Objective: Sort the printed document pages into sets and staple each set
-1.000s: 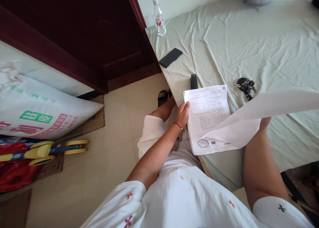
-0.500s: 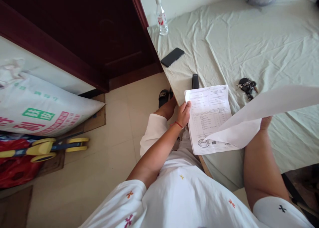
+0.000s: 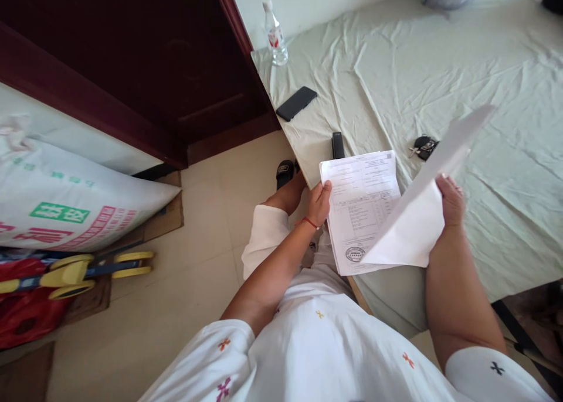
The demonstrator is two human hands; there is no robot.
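A printed document (image 3: 358,205) with a round stamp near its bottom lies at the table's near-left corner. My left hand (image 3: 320,201) grips its left edge, thumb on top. My right hand (image 3: 449,200) holds a blank white sheet (image 3: 420,214) by its right edge, lifted and tilted up over the document's right side. A red string circles my left wrist.
A pale green cloth (image 3: 440,79) covers the table. On it lie a black phone (image 3: 296,103), a black stapler-like object (image 3: 337,145), a bunch of keys (image 3: 422,146) and a water bottle (image 3: 275,34). A printed sack (image 3: 65,203) and a yellow toy (image 3: 79,268) sit on the floor at left.
My right hand has swung the white sheet from lying nearly flat to standing steeply tilted, and the hand now shows above it. The left hand stays on the document.
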